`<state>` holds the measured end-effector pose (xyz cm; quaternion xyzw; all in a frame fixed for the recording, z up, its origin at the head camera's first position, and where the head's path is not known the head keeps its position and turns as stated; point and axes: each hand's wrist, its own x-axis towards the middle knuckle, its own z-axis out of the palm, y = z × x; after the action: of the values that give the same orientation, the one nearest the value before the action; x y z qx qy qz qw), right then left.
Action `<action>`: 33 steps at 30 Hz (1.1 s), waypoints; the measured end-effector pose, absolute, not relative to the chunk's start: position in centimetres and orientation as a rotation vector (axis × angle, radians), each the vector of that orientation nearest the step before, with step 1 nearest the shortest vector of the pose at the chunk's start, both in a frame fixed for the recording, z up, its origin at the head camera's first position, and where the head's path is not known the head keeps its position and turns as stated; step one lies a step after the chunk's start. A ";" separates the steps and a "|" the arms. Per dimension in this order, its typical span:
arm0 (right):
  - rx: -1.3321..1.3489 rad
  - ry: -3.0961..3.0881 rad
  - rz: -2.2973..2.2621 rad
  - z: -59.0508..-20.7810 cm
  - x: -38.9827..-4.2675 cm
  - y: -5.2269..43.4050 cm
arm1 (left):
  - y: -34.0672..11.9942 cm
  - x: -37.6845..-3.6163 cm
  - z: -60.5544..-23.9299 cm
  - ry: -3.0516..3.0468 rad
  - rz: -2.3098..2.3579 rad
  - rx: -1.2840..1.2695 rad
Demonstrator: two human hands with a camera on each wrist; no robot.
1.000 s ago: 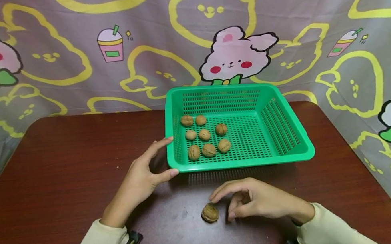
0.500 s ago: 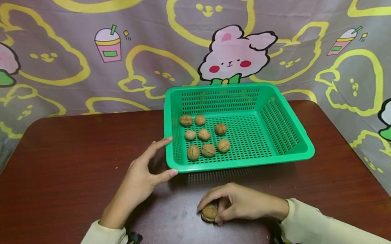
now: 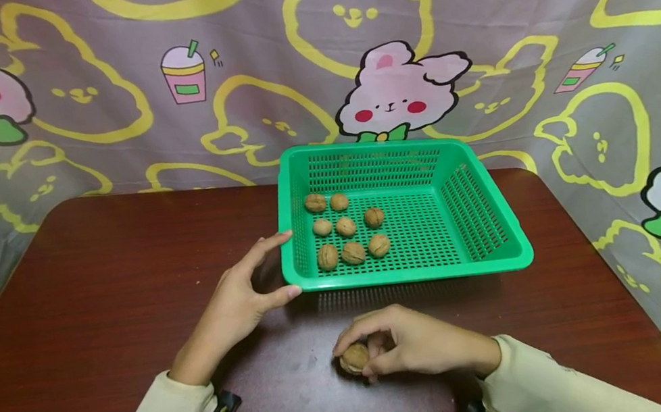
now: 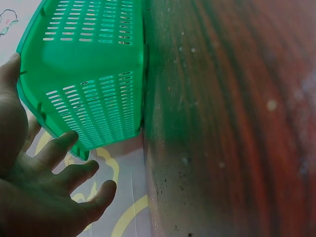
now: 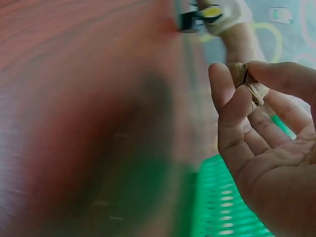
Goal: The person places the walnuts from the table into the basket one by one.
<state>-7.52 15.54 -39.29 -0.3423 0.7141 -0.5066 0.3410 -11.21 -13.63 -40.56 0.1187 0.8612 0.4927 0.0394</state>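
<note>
A brown walnut is pinched between the thumb and fingers of my right hand, low in front of the basket. The right wrist view shows the same walnut between the fingertips, with a dark seam in its shell. My left hand touches the left rim of a green plastic basket with spread thumb and forefinger. In the left wrist view the other fingers stay loosely extended beside the basket wall. Several walnuts lie in rows in the basket's left half.
The basket stands on a dark red-brown wooden table, near its back edge. Behind the table hangs a grey cloth printed with cartoon rabbits and drink cups.
My right hand has moved left to the walnut on the table, and its fingers have closed around it. The left hand and the basket hold their place.
</note>
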 end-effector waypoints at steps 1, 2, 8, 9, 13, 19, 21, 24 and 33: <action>-0.891 1.851 -1.334 -38.7 -7.6 15.7 | -13.6 -11.2 -40.6 2.641 1.511 0.365; -0.888 1.834 -1.362 -38.1 -7.7 15.8 | -13.6 -11.3 -40.6 2.643 1.511 0.367; -0.870 1.712 -1.550 -34.6 -9.1 16.8 | -13.6 -11.4 -40.7 2.648 1.511 0.373; -0.851 1.718 -1.571 -34.0 -9.5 17.0 | -13.6 -11.4 -40.6 2.645 1.512 0.371; -0.717 1.827 -1.627 -31.8 -11.6 17.8 | -13.7 -11.3 -40.6 2.639 1.515 0.361; -0.484 1.902 -1.790 -29.8 -16.4 18.9 | -13.9 -11.3 -40.7 2.635 1.515 0.358; -0.420 1.883 -1.838 -29.4 -18.2 19.0 | -13.9 -11.3 -40.7 2.636 1.513 0.357; -0.409 1.819 -1.886 -29.2 -20.9 19.2 | -13.9 -11.3 -40.6 2.637 1.511 0.354; -0.388 1.816 -1.868 -31.3 -26.6 20.0 | -13.7 -11.3 -40.5 2.621 1.521 0.356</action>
<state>-26.55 20.03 -31.30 -0.1427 0.6675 -0.6864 0.2510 -11.33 -13.65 -40.46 0.1165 0.8582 0.4979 0.0453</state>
